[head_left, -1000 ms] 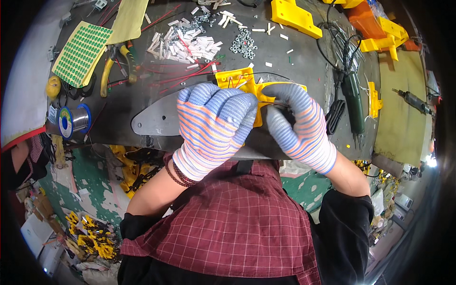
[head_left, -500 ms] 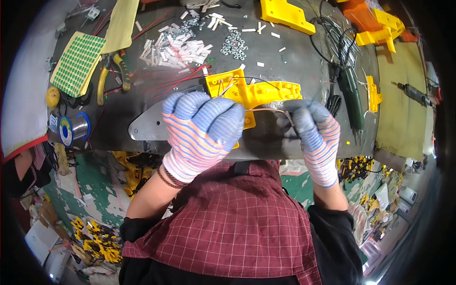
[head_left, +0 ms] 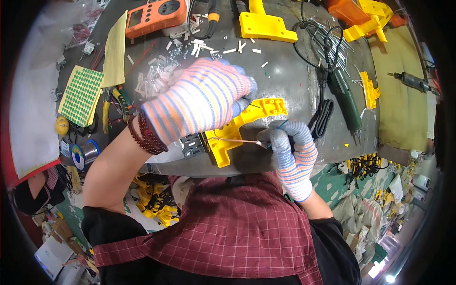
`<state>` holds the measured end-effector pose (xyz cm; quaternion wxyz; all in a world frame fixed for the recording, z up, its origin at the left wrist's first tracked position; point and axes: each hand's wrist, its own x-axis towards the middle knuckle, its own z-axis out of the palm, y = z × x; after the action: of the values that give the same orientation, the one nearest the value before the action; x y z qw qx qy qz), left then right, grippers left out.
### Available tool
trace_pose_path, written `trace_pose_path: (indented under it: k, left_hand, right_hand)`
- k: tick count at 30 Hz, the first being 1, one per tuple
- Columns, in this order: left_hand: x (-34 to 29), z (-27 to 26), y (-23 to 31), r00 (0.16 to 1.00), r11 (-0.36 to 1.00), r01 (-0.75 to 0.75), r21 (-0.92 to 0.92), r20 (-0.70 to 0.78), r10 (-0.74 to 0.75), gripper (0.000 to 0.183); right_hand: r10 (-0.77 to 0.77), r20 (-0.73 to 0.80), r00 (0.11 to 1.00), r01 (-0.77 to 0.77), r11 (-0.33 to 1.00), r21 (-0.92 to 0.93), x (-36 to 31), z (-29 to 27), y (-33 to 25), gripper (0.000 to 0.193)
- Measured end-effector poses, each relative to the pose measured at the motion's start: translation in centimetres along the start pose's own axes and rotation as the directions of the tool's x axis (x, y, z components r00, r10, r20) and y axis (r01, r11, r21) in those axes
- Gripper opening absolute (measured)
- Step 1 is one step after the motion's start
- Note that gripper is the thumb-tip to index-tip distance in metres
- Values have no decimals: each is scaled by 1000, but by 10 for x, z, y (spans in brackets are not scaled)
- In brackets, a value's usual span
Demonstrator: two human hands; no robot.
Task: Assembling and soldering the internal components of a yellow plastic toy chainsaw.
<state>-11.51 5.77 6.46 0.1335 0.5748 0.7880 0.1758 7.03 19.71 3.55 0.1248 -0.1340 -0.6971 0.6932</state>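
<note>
A yellow plastic half-shell housing (head_left: 222, 151) lies open side up on the bench in front of me. A thin brownish wire (head_left: 237, 140) runs out of it to my right hand (head_left: 295, 149), whose thumb and fingers are pinched on its end. My left hand (head_left: 202, 97), in a striped knit glove, reaches across above the housing's upper part with its fingers curled together. The back of that hand hides whatever its fingertips hold. Partly covered by the left hand, loose white strips (head_left: 154, 76) lie beyond it.
Left are a sheet of green dot stickers (head_left: 81, 95), pliers (head_left: 121, 103) and a solder wire spool (head_left: 85, 154). An orange meter (head_left: 156, 16) sits at the back. On the right lie a dark green corded tool (head_left: 346, 99), metal rods (head_left: 327, 35) and another yellow part (head_left: 369, 90).
My left hand has moved up and forward off the wire area to above the housing. My right hand has come lower and slightly left with the wire. The housing sits lower and more tilted.
</note>
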Motion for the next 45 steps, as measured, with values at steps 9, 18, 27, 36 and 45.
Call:
trace_pose_path:
  k: [9,18,27,36,45]
  left_hand:
    - [-28,42,5,789,298,158,-941,-61,-611,17]
    - [-27,47,4,757,200,35,-979,-104,-645,19]
    - [-29,50,7,766,179,-35,-983,-142,-627,19]
    - [-25,45,10,820,582,81,-809,-277,-500,17]
    - [-25,51,29,770,821,219,-527,-424,-477,19]
  right_hand:
    - [-334,34,942,300,793,-530,54,25,9,9]
    - [-362,117,925,356,712,-606,64,35,18,9]
    - [-448,217,867,475,613,-632,66,32,18,9]
    - [-567,554,609,779,298,-552,102,-1,-22,35]
    - [-428,679,597,780,113,-615,105,-10,-14,31]
